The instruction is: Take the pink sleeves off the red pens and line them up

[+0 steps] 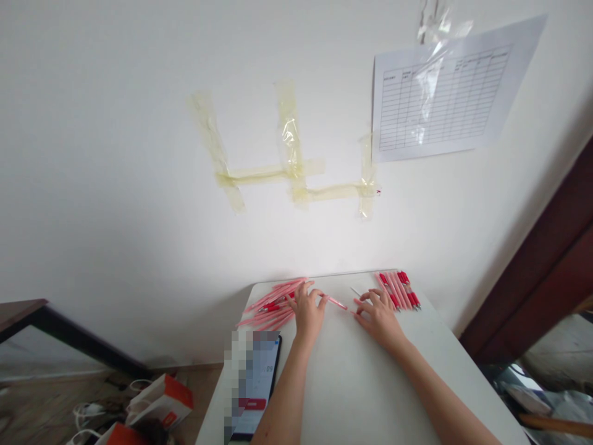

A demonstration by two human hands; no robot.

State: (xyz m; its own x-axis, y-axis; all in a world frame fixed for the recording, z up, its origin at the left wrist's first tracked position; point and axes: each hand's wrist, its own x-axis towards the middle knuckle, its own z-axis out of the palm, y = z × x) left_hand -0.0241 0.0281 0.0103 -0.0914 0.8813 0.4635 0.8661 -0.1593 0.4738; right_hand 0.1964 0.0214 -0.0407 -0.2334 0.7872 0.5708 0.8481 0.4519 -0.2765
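My left hand and my right hand rest on a small white table near its far edge. Between them they hold one pink pen, the left fingers pinched on one end and the right fingers on the other. A loose pile of pink pens lies just left of my left hand. A neat row of pink pens with red caps lies right of my right hand. A thin white part lies between the hands.
A tablet with a lit screen lies on the table's left near corner. The white wall behind carries old tape strips and a printed table sheet. Boxes and cables clutter the floor at left; a dark wooden door frame stands right.
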